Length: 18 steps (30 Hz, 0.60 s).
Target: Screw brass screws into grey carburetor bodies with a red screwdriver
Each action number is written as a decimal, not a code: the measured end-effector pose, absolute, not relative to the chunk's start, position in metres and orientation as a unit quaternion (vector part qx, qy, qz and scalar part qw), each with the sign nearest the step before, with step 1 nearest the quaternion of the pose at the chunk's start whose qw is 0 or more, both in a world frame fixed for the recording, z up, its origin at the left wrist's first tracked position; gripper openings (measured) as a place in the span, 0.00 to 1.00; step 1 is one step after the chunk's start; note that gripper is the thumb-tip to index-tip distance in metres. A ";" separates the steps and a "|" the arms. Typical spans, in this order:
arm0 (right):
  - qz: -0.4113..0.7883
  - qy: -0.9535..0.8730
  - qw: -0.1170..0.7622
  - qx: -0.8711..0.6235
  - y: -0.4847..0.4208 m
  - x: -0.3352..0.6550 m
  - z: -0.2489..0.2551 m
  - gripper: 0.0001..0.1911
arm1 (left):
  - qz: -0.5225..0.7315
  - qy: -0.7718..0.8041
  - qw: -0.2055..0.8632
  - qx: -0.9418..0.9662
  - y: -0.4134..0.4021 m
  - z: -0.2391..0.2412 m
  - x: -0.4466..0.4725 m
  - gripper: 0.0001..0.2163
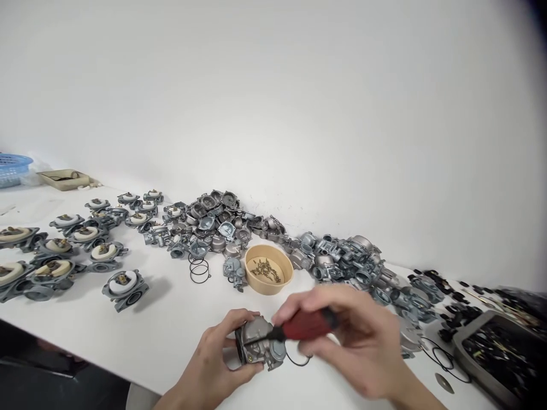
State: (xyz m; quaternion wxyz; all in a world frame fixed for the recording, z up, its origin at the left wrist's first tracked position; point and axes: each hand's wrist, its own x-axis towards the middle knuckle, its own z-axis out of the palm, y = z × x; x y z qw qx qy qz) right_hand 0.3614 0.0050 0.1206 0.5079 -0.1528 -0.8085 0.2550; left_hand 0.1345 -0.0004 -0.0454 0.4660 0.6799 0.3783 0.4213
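Note:
My left hand grips a grey metal carburetor at the front of the table, thumb below and fingers on its far side. A red-handled screwdriver sits in my right hand, its dark shaft pointing left across the carburetor. The tip lies at the carburetor's left side; whether it sits in a screw I cannot tell. Just beyond stands a round tan bowl with several small brass-coloured screws inside. A thin black rubber ring lies partly behind the carburetor and my right hand.
Carburetors with white floats stand in loose rows at left. Heaped metal bowls and carburetor bodies line the wall. A grey tray of dark small parts is at right. Black rings lie left of the bowl.

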 end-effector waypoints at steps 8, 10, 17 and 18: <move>0.163 -0.614 0.656 -0.408 0.034 0.434 0.073 0.17 | 0.396 0.376 0.520 0.657 0.001 -0.053 0.128 0.25; 0.185 -0.579 0.668 -0.429 0.034 0.439 0.046 0.18 | 0.398 0.378 0.534 0.643 0.000 -0.053 0.125 0.23; 0.220 -0.617 0.616 -0.438 0.027 0.443 0.002 0.08 | 0.365 0.384 0.621 0.577 0.002 -0.057 0.120 0.31; 0.222 -0.629 0.610 -0.427 0.028 0.445 0.002 0.07 | 0.366 0.385 0.617 0.580 0.003 -0.058 0.121 0.31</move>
